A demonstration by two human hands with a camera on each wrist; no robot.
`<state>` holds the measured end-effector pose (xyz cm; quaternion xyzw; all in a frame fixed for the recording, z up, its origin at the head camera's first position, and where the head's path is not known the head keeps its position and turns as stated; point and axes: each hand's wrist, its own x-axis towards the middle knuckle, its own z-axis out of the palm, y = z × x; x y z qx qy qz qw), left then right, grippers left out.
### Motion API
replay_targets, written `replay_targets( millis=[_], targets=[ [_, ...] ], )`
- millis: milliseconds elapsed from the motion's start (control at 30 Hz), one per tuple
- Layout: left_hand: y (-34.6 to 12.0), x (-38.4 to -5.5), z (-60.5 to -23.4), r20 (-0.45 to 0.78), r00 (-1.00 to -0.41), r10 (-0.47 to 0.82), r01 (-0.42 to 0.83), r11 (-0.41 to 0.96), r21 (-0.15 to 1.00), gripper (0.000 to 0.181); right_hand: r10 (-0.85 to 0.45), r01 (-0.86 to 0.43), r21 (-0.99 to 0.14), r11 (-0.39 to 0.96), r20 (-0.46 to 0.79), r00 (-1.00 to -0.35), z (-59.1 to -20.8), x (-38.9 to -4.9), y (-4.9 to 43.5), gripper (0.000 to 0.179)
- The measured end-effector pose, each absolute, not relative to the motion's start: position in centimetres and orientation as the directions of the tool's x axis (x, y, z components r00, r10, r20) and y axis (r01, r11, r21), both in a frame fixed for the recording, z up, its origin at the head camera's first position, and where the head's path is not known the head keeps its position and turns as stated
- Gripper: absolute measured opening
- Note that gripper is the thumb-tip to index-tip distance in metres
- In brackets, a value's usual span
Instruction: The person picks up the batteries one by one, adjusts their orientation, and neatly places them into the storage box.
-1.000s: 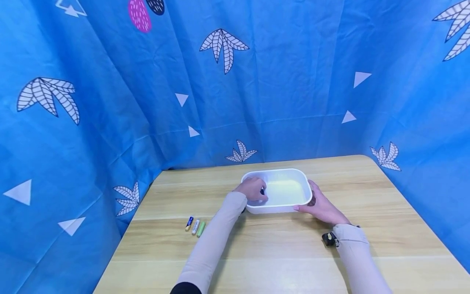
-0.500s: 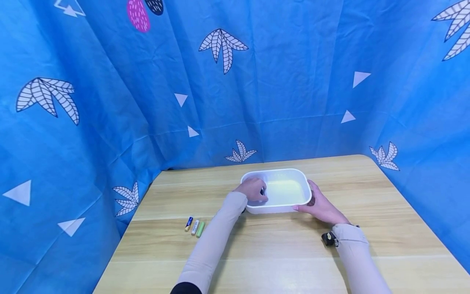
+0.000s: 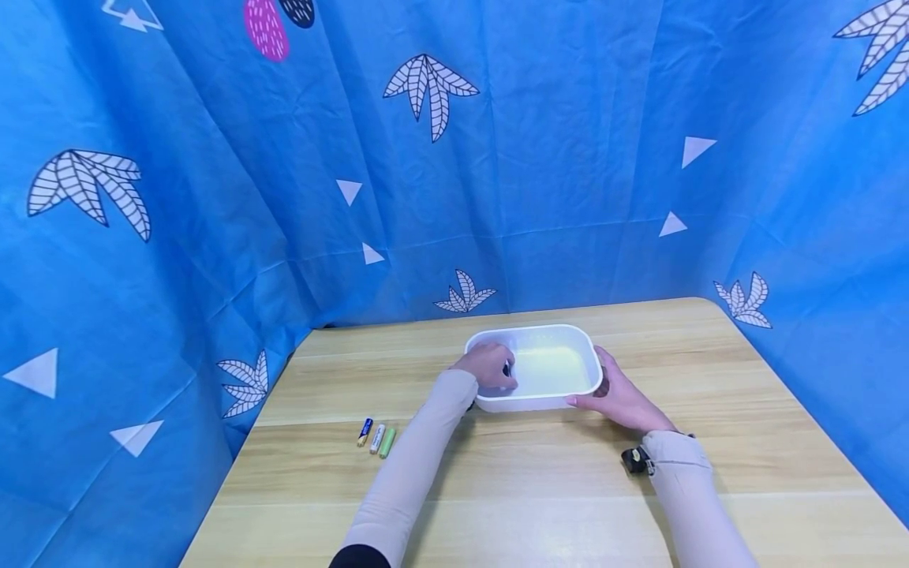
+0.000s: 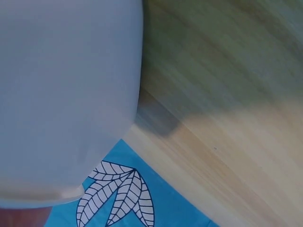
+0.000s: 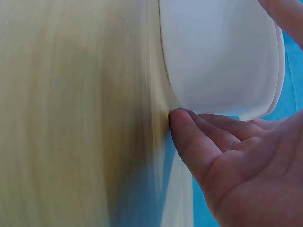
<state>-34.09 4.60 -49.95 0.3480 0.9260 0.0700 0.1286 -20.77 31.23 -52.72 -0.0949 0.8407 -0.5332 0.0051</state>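
A white rectangular plastic box (image 3: 538, 402) sits on the table toward the back. My left hand (image 3: 490, 367) reaches over its left end, with fingers curled and the thumb opposite. Between them shows a small dark object (image 3: 507, 369), mostly covered by the hand; I cannot tell its kind. In the left wrist view the box's outer wall (image 4: 66, 90) hides nearly all of that hand. My right hand (image 3: 625, 398) holds the box's right end, thumb at the near corner and fingers along the end wall. The right wrist view shows those fingers (image 5: 189, 135) low against the wall.
Left of my left forearm, a blue-and-gold battery (image 3: 365, 432), a white battery (image 3: 378, 439) and a green battery (image 3: 387, 443) lie side by side on the wooden table (image 3: 540, 505). A blue patterned curtain (image 3: 568, 158) hangs behind and along both sides.
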Motion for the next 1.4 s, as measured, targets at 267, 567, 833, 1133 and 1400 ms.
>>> replay_targets(
  millis=[267,567,833,1133,1400],
  targets=[
    [4.5,-34.2,-50.0,-0.192,-0.723,0.664,0.626,0.747,0.226,0.02,-0.166,-0.158,-0.896,0.415,0.097,-0.981,-52.6,-20.7,31.2,0.115],
    [4.2,-33.9,-49.7,-0.197,-0.735,0.649,0.611,0.76,0.221,0.031,-0.169,-0.16,-0.896,0.415,0.097,-0.981,-52.7,-20.7,31.2,0.115],
    [3.8,-33.4,-47.0,-0.129,-0.746,0.653,0.624,0.753,0.207,0.055,-0.173,-0.166,-0.898,0.407,0.102,-0.98,-52.5,-20.6,31.3,0.114],
    [1.7,-32.7,-44.2,-0.02,-0.765,0.644,0.604,0.727,0.327,0.052,-0.18,-0.184,-0.894,0.409,0.119,-0.977,-52.6,-20.6,31.3,0.113],
    [-1.7,-31.5,-42.3,0.051,-0.773,0.632,0.603,0.709,0.366,0.048,-0.183,-0.182,-0.897,0.403,0.116,-0.976,-52.6,-20.6,31.4,0.113]
  ],
)
